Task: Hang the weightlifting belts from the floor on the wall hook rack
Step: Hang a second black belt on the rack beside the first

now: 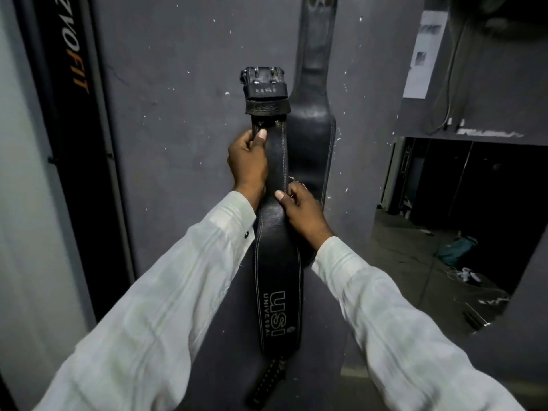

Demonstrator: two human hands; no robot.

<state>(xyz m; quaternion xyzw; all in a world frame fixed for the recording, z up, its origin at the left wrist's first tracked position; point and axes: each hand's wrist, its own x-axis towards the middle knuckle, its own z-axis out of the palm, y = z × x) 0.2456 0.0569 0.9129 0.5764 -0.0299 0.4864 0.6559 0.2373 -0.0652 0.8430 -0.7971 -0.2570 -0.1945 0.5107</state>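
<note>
Two black leather weightlifting belts stand upright against the grey, paint-flecked wall point(184, 114). Nearest, the stitched belt printed "USI UNIVERSAL" point(277, 268) has its metal buckle point(262, 76) uppermost and its perforated tail low. The left hand point(248, 161) clasps its narrow strap just below the buckle, thumb across the front. The right hand point(301, 207) pinches its right edge lower down. Behind it, the plain worn belt point(314, 120) hangs flat on the wall, reaching past the frame's top.
</note>
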